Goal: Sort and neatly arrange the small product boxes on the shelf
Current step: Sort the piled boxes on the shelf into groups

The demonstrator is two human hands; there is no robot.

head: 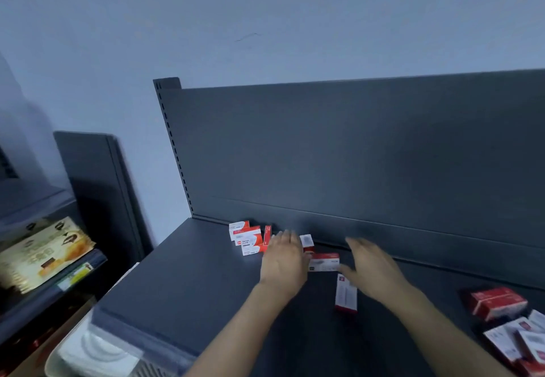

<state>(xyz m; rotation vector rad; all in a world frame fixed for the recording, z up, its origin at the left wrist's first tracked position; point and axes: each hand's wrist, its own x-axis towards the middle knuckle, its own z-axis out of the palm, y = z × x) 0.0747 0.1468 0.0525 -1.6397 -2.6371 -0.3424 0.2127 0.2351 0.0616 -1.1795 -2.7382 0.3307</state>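
Small red-and-white product boxes lie on the dark grey shelf (191,273). A tidy group of boxes (246,238) stands near the back panel at left. My left hand (284,258) hovers flat beside them, fingers straight, holding nothing. One small box (307,242) stands upright just right of its fingertips. A box (323,261) lies flat between my hands. My right hand (371,261) is spread open, blurred, with another box (345,292) lying under its thumb side.
A loose heap of boxes (513,326) sits at the shelf's right end. The shelf's back panel (354,155) rises behind. A lower neighbouring shelf at left carries snack packets (44,255). A pale plastic item (97,350) sits below the shelf's front edge.
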